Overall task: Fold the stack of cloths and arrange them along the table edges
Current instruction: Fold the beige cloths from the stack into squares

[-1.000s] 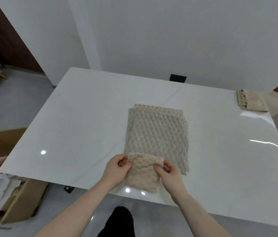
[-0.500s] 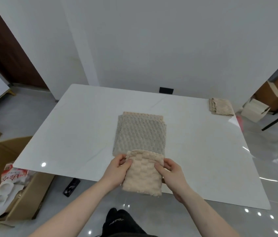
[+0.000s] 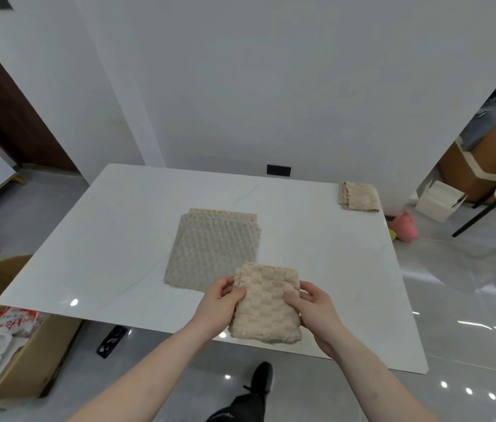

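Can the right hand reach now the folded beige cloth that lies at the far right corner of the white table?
Probably not yet. The right hand is closed on the folded beige textured cloth at the near edge, and the far-corner folded beige cloth lies across the white table. Nothing blocks the way.

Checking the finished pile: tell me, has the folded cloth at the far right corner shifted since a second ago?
No. The folded cloth lies at the same far right corner of the table; only the camera pulled back.

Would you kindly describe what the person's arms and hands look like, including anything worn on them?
Both forearms are bare to the bottom of the frame, with no sleeves in view. The left hand and right hand wear no gloves, and no rings, watch or bracelets are visible. Fingernails look short and unpainted.
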Demonstrator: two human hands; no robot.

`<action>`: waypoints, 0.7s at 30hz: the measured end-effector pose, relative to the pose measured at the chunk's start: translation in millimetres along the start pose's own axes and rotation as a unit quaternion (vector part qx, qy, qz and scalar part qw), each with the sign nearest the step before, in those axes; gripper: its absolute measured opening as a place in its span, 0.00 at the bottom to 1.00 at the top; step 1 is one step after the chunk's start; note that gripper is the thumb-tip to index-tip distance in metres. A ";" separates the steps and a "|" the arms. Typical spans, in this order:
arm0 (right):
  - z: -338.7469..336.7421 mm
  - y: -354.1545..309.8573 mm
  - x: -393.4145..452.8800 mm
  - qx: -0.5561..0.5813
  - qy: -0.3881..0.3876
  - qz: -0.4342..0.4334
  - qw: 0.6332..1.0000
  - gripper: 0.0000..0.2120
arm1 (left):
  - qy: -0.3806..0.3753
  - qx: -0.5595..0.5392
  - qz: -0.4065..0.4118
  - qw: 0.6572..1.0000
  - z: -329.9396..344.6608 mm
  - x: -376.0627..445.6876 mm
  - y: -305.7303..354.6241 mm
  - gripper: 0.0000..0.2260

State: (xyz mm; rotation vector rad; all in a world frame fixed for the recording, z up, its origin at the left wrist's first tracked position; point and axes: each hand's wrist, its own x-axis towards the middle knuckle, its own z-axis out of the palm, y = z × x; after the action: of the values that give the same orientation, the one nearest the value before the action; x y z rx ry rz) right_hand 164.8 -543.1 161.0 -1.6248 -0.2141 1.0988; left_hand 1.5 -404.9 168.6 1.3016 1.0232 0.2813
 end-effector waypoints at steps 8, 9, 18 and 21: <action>-69.2 -16.0 46.9 -0.025 0.023 0.015 0.999 0.13 | -0.054 0.069 -0.024 0.996 66.2 56.9 4.2 0.18; -78.9 -16.4 50.9 -0.029 0.024 0.019 0.999 0.13 | -0.055 0.074 -0.027 0.995 75.7 62.8 3.4 0.18; -167.7 -19.2 81.7 -0.033 0.014 0.026 0.999 0.13 | -0.047 0.081 -0.044 0.995 159.2 86.9 8.6 0.19; -197.2 -23.9 94.6 -0.045 -0.013 0.023 0.999 0.13 | -0.028 0.081 -0.045 0.995 189.3 88.3 8.6 0.19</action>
State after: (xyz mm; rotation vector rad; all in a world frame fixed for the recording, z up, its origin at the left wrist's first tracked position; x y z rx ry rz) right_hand 371.9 -606.7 122.4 -1.7022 -0.2476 1.1604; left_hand 195.8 -465.8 120.8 1.3969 1.0717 0.0942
